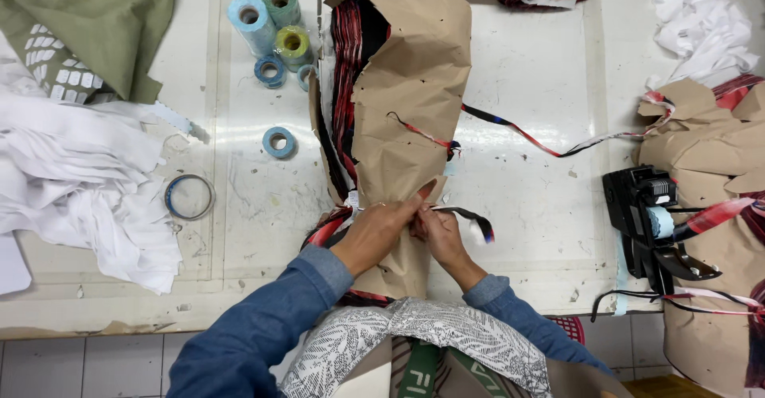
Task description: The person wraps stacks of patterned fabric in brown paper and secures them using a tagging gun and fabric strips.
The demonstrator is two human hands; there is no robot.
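A long bundle of red-and-black striped fabric wrapped in brown paper [410, 87] lies on the white table [518, 71], running away from me. My left hand [374, 235] presses and pinches the paper near the bundle's near end. My right hand [440, 235] sits right beside it and grips a narrow red-black fabric strip [472, 219] that curls out to the right. A second strip of the same cloth [526, 137] is tied round the bundle's middle and trails right across the table.
Spools and rolls of blue, green and yellow tape [275, 23] stand at the back left, with a flat ring [190, 197] nearer. White cloth [80, 183] and green cloth [96, 15] pile up left. A black labelling gun [645, 219] and more paper bundles [709, 159] lie right.
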